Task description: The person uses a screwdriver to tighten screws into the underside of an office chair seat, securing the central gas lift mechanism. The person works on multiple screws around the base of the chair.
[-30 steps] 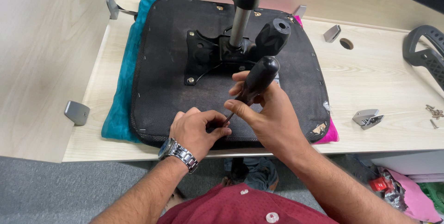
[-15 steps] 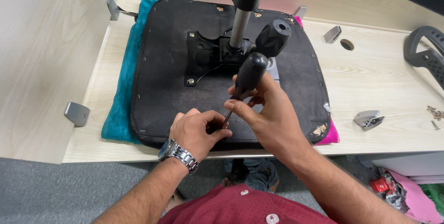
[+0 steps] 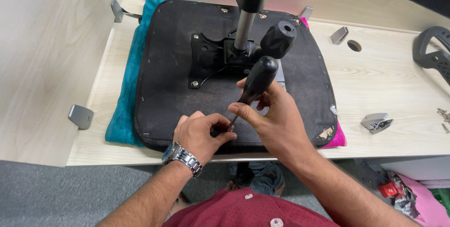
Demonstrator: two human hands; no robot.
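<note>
The screwdriver (image 3: 255,86) lies slanted over the near edge of the upturned black seat base (image 3: 159,91), its long axis running from the bulbous black handle, high and toward the far right, down to the thin shaft that meets the seat's fabric low and toward the near left. The right hand (image 3: 274,119) has its grip pressed around the lower part of the handle, fingers curled at the neck where handle meets shaft, so the tool points away from that hand toward the other one. The left hand (image 3: 204,133) sits just beside the tip, on the seat's near rim, its grip pinched together around the shaft's lower end; whether a screw is under the fingers cannot be told. The left hand is thus the nearer one to the tip, the right to the handle. Beyond the screwdriver, toward the seat's middle, stand the black mounting plate (image 3: 206,60), the upright gas column (image 3: 243,20) and a round black knob (image 3: 279,38). Under the seat lie a teal cloth (image 3: 125,91) and a pink one (image 3: 338,138), all resting on the pale wooden surface (image 3: 384,81).
</note>
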